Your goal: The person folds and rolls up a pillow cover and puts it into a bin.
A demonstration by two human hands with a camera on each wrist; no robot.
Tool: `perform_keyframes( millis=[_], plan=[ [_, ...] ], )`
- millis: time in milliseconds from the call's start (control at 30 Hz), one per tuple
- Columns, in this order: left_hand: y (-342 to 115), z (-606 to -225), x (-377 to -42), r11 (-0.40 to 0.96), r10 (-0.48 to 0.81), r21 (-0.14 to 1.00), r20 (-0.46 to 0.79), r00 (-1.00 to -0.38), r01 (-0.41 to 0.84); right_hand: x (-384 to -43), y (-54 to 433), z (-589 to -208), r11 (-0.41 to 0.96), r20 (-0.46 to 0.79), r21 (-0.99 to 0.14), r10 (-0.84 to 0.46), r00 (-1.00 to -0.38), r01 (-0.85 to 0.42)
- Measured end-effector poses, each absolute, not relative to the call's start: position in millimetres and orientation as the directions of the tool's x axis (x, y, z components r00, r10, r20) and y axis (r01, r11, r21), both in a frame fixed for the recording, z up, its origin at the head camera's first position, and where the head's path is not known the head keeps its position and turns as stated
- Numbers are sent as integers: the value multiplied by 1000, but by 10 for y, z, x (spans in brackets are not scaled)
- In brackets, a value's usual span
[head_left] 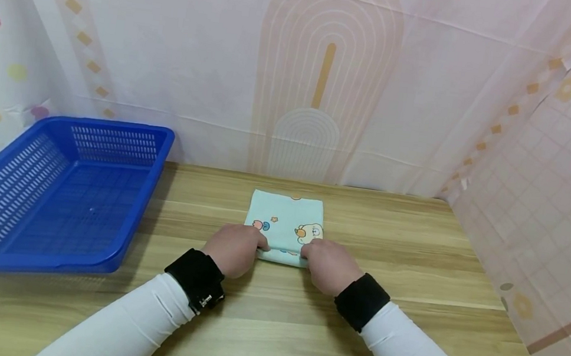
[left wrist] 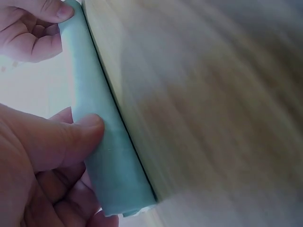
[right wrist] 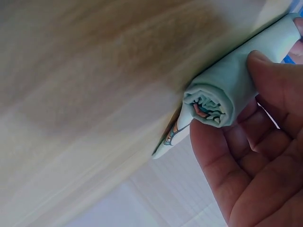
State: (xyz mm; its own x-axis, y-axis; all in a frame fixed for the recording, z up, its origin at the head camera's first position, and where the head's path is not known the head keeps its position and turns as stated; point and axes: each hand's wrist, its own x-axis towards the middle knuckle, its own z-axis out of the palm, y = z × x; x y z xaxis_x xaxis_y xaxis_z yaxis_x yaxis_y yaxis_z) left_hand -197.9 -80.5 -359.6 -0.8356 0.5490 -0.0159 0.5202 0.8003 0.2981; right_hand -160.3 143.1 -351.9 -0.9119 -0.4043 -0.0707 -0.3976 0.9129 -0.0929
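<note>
A mint-green cloth [head_left: 286,217] with cartoon prints lies on the table, its near edge rolled into a tube while the far part stays flat. My left hand [head_left: 235,249] pinches the left end of the roll, and its thumb [left wrist: 87,132] presses along the top. At the other end my right hand [head_left: 332,267] holds the roll between thumb [right wrist: 265,68] and fingers. The right wrist view shows the coiled layers [right wrist: 208,109] at that end, with a flat printed flap reaching out beneath. Some fingers of both hands are hidden behind the roll in the head view.
A blue plastic basket [head_left: 119,246] with slotted sides stands left of the cloth; its inside shows nothing. The wooden table [head_left: 391,232] meets a patterned curtain [head_left: 212,74] at the back, and more printed sheeting [head_left: 556,193] hangs at the right.
</note>
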Motion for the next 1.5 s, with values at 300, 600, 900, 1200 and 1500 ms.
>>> perform_keyframes(
  millis=[300,600,900,1200,1500],
  plan=[
    [-847,-3592,-2013,803,533,355,-73,-843,478,-1634,1446,-3476,916,-122,-186,-380,-917,-355],
    [-871,-3594,-2041,804,521,393,-104,-847,447,-1679,1487,-3460,915,-189,-294,-338,-922,-276],
    [-920,-3617,-2102,763,522,506,-115,-845,402,-1748,1523,-3478,903,-195,-337,-342,-919,-265],
    [-944,-3643,-2140,744,529,527,-87,-844,411,-1780,1531,-3434,913,-237,-341,-316,-919,-226],
    [-945,-3653,-2177,752,520,537,-127,-845,382,-1840,1575,-3449,897,-232,-400,-298,-926,-188]
  ],
)
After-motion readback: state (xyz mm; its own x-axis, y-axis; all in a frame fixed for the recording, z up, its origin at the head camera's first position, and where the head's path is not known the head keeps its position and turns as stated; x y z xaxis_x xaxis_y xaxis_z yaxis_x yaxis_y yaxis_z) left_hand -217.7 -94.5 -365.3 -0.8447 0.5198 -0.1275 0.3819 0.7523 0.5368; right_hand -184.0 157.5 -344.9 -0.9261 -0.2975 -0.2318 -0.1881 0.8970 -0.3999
